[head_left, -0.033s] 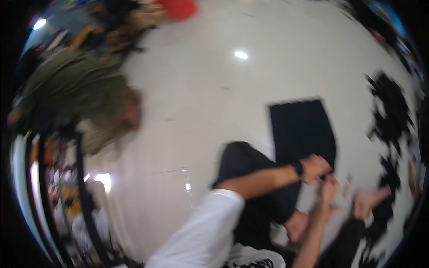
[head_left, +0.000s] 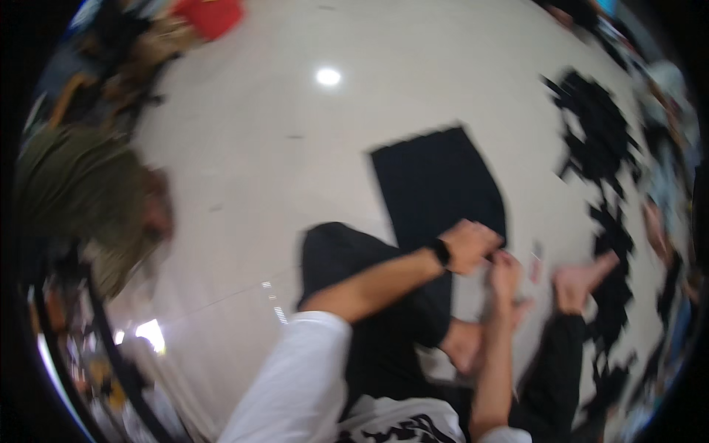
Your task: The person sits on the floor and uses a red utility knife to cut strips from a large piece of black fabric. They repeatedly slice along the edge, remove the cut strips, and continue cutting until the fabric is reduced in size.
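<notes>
I sit on a pale glossy floor (head_left: 258, 148) in black trousers (head_left: 347, 258), my bare feet (head_left: 583, 280) out in front. A flat black cloth rectangle (head_left: 436, 184) lies just beyond my knees. My left hand (head_left: 469, 247), a black band on its wrist, rests curled on the near right corner of that cloth. My right hand (head_left: 506, 269) is raised right beside it, fingertips almost touching the left hand. Motion blur hides what the right fingers hold. A small pale scrap (head_left: 535, 255) lies next to them.
Several ragged black cloth pieces (head_left: 598, 148) are strewn along the right side. Another person in an olive top (head_left: 74, 192) crouches at the left. A red object (head_left: 210, 15) lies at the top. Someone else's hand (head_left: 657, 229) shows at the right rim.
</notes>
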Action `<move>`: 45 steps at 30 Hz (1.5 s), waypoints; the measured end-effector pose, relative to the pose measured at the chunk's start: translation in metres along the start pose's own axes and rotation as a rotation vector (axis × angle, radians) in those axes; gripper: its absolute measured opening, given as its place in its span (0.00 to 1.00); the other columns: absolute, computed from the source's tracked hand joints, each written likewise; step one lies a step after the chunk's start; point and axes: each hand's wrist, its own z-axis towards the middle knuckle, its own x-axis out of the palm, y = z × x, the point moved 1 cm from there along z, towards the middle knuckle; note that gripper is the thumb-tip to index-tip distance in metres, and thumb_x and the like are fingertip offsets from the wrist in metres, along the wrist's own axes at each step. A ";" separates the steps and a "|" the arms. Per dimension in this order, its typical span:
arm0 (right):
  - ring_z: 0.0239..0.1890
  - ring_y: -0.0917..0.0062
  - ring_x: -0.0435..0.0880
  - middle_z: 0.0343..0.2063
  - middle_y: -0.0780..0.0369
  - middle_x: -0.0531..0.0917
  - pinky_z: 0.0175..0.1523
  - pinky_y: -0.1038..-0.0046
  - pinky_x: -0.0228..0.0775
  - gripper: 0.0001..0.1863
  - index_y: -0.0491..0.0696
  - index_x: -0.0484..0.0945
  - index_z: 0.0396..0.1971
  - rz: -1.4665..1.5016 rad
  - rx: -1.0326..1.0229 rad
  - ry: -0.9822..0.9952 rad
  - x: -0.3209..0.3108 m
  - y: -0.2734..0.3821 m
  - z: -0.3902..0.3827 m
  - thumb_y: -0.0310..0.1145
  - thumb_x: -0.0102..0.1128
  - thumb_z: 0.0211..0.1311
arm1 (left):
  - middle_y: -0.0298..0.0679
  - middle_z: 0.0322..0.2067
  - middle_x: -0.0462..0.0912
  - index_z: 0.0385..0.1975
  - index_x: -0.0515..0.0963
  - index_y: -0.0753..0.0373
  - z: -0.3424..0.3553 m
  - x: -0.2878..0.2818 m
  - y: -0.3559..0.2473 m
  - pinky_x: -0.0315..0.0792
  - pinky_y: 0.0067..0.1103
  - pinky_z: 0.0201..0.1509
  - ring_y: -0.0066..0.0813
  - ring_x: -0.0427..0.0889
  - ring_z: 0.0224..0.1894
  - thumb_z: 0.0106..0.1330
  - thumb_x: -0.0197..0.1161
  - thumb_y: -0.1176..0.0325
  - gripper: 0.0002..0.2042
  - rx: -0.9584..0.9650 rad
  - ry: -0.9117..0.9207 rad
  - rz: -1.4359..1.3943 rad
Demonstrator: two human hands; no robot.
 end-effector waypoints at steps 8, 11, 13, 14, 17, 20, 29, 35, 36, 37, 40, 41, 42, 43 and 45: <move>0.25 0.84 0.74 0.28 0.67 0.83 0.28 0.77 0.65 0.09 0.40 0.84 0.41 0.260 0.102 0.110 0.007 0.021 -0.009 0.30 0.60 0.70 | 0.43 0.51 0.78 0.63 0.76 0.62 -0.031 -0.018 0.015 0.67 0.39 0.60 0.39 0.76 0.56 0.68 0.63 0.56 0.26 -0.154 0.076 0.406; 0.24 0.86 0.74 0.28 0.67 0.82 0.24 0.79 0.62 0.09 0.40 0.84 0.41 0.320 0.137 0.104 0.000 0.021 -0.009 0.29 0.59 0.72 | 0.44 0.53 0.78 0.63 0.76 0.62 -0.025 -0.017 0.013 0.66 0.41 0.61 0.40 0.76 0.55 0.68 0.63 0.55 0.26 -0.126 0.041 0.453; 0.24 0.86 0.74 0.27 0.67 0.81 0.24 0.80 0.62 0.09 0.40 0.84 0.41 0.337 0.172 0.127 -0.010 0.012 -0.008 0.30 0.59 0.73 | 0.44 0.53 0.78 0.64 0.76 0.62 -0.021 -0.013 0.014 0.66 0.42 0.61 0.41 0.77 0.55 0.69 0.63 0.55 0.27 -0.119 0.022 0.452; 0.25 0.87 0.74 0.27 0.67 0.80 0.24 0.81 0.62 0.09 0.40 0.84 0.41 0.343 0.191 0.139 -0.013 0.007 -0.007 0.31 0.60 0.73 | 0.44 0.53 0.78 0.64 0.76 0.62 -0.020 -0.012 0.016 0.66 0.42 0.62 0.41 0.77 0.55 0.69 0.63 0.55 0.27 -0.115 0.014 0.448; 0.26 0.84 0.77 0.28 0.66 0.83 0.27 0.78 0.67 0.12 0.39 0.84 0.42 0.312 0.093 0.099 -0.018 0.001 -0.010 0.34 0.64 0.73 | 0.41 0.51 0.78 0.63 0.78 0.62 -0.022 -0.009 0.020 0.66 0.39 0.60 0.38 0.76 0.54 0.69 0.63 0.54 0.26 -0.068 -0.017 0.482; 0.40 0.67 0.88 0.36 0.53 0.90 0.49 0.66 0.77 0.17 0.37 0.84 0.46 0.262 0.025 0.036 -0.015 0.012 -0.014 0.37 0.66 0.69 | 0.41 0.51 0.79 0.60 0.79 0.61 -0.023 -0.008 0.022 0.66 0.39 0.61 0.38 0.77 0.54 0.68 0.65 0.55 0.24 -0.056 -0.018 0.440; 0.35 0.64 0.89 0.32 0.54 0.89 0.45 0.64 0.77 0.17 0.37 0.83 0.45 0.045 -0.102 -0.110 -0.015 0.050 0.002 0.37 0.70 0.68 | 0.37 0.43 0.81 0.45 0.82 0.58 -0.018 -0.007 0.027 0.66 0.37 0.58 0.37 0.78 0.49 0.68 0.68 0.59 0.13 -0.043 -0.168 0.261; 0.32 0.72 0.85 0.28 0.58 0.88 0.41 0.69 0.75 0.14 0.36 0.85 0.42 0.396 -0.003 -0.159 -0.007 0.016 0.000 0.34 0.65 0.71 | 0.35 0.39 0.80 0.39 0.82 0.57 -0.017 -0.006 0.029 0.67 0.36 0.56 0.36 0.78 0.46 0.67 0.69 0.62 0.07 -0.007 -0.168 0.238; 0.28 0.77 0.81 0.27 0.60 0.87 0.35 0.73 0.70 0.13 0.36 0.85 0.41 0.437 0.065 -0.095 -0.008 0.013 -0.001 0.34 0.65 0.72 | 0.34 0.39 0.80 0.39 0.82 0.57 -0.016 -0.006 0.029 0.67 0.36 0.56 0.36 0.78 0.45 0.67 0.69 0.63 0.07 -0.010 -0.158 0.246; 0.24 0.83 0.77 0.27 0.62 0.87 0.29 0.77 0.65 0.12 0.37 0.86 0.39 0.480 0.134 -0.030 -0.010 0.012 -0.003 0.33 0.65 0.72 | 0.34 0.39 0.80 0.38 0.82 0.57 -0.016 -0.005 0.029 0.67 0.36 0.56 0.36 0.78 0.45 0.67 0.69 0.63 0.07 0.005 -0.166 0.252; 0.17 0.90 0.67 0.25 0.65 0.85 0.20 0.82 0.53 0.10 0.39 0.87 0.37 0.593 0.303 0.076 -0.020 0.020 -0.009 0.32 0.66 0.71 | 0.35 0.38 0.79 0.38 0.81 0.57 -0.017 -0.004 0.028 0.67 0.35 0.55 0.36 0.78 0.44 0.67 0.69 0.63 0.07 0.027 -0.159 0.269; 0.15 0.91 0.65 0.25 0.65 0.85 0.19 0.83 0.50 0.10 0.39 0.87 0.37 0.627 0.352 0.096 -0.024 0.025 -0.010 0.32 0.66 0.71 | 0.35 0.38 0.79 0.38 0.81 0.57 -0.017 -0.003 0.028 0.68 0.35 0.55 0.37 0.77 0.44 0.67 0.69 0.64 0.07 0.036 -0.153 0.268; 0.14 0.91 0.64 0.24 0.65 0.84 0.18 0.82 0.48 0.09 0.40 0.87 0.37 0.639 0.401 0.122 -0.027 0.030 -0.010 0.31 0.66 0.70 | 0.35 0.38 0.79 0.38 0.81 0.57 -0.017 -0.003 0.028 0.68 0.35 0.54 0.37 0.77 0.44 0.67 0.69 0.64 0.07 0.040 -0.140 0.267; 0.14 0.90 0.63 0.24 0.65 0.84 0.18 0.82 0.47 0.09 0.40 0.87 0.37 0.651 0.449 0.148 -0.030 0.035 -0.010 0.31 0.66 0.70 | 0.35 0.38 0.79 0.39 0.81 0.57 -0.017 -0.003 0.028 0.68 0.35 0.54 0.37 0.77 0.44 0.67 0.69 0.64 0.07 0.058 -0.151 0.262; 0.13 0.90 0.61 0.24 0.66 0.83 0.17 0.82 0.46 0.08 0.40 0.86 0.37 0.680 0.500 0.187 -0.034 0.043 -0.009 0.30 0.66 0.69 | 0.35 0.38 0.78 0.39 0.81 0.58 -0.017 -0.003 0.029 0.69 0.35 0.54 0.37 0.77 0.44 0.66 0.70 0.65 0.07 0.075 -0.149 0.256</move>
